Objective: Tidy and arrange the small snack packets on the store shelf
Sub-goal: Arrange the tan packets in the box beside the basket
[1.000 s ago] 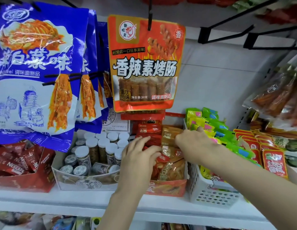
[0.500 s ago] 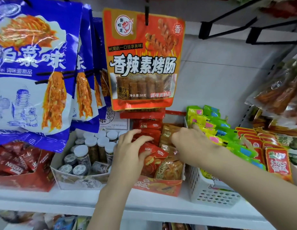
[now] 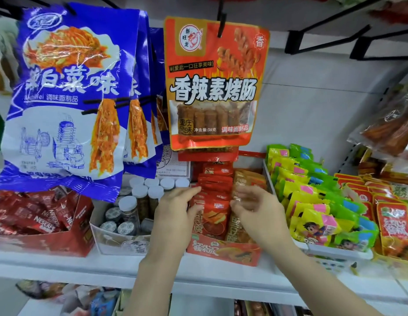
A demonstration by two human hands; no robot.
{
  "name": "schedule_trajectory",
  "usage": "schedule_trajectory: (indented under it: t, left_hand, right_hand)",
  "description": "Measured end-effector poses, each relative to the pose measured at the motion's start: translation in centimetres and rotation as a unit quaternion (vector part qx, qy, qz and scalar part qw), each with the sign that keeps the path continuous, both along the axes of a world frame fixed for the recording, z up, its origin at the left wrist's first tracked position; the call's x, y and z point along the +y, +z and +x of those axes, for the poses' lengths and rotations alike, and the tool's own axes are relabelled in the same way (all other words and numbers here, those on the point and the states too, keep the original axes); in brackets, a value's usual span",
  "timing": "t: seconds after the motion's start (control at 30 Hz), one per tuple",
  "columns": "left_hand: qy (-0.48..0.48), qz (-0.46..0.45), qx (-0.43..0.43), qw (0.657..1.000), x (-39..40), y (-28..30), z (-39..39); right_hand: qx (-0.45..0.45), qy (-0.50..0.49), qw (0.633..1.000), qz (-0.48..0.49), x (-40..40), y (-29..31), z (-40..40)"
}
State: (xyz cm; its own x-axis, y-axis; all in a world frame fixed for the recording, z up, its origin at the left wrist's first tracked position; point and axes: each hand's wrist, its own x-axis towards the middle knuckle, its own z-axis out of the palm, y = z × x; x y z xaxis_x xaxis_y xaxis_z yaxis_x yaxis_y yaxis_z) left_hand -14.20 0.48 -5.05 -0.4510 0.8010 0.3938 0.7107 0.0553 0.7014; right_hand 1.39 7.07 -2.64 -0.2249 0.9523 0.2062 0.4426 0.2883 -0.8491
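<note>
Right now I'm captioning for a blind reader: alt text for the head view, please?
Two hands work in a red box of small snack packets on a white shelf: left hand against the red packets, right hand at the brown packets. Jars sit left, yellow-green packets right.

- The open snack box [image 3: 223,250] stands at the middle of the shelf [image 3: 61,264], with two rows of small packets [image 3: 213,201] upright in it, front to back.
- The left hand [image 3: 175,207] is at the left row; the right hand [image 3: 255,209] is over the right row.
- Left of the snack box sits a tray of capped jars [image 3: 141,195], and left of that a carton of sachets [image 3: 38,215].
- Right of the snack box is a basket of packets [image 3: 312,201], then further packets [image 3: 392,220] beside it.
- Large bags [image 3: 68,94] hang above the jars and sachets; a hanging pouch [image 3: 214,83] hangs above the snack box.
</note>
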Motion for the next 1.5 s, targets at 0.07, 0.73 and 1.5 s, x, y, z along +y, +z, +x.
schedule_trajectory:
  t: [0.07,0.73,1.5]
  left_hand:
    - [0.012,-0.003,0.037,0.999,0.0,0.0,0.4]
    - [-0.016,-0.058,0.152,0.987,1.0,0.0,1.8]
    - [-0.122,-0.109,0.157,0.974,-2.4,-2.4,2.7]
  right_hand:
    - [-0.039,0.012,0.998,0.039,-0.8,-0.9,0.3]
    - [-0.392,-0.003,0.910,0.135,1.1,2.7,0.6]
    - [-0.473,0.062,0.870,0.122,2.2,2.8,0.8]
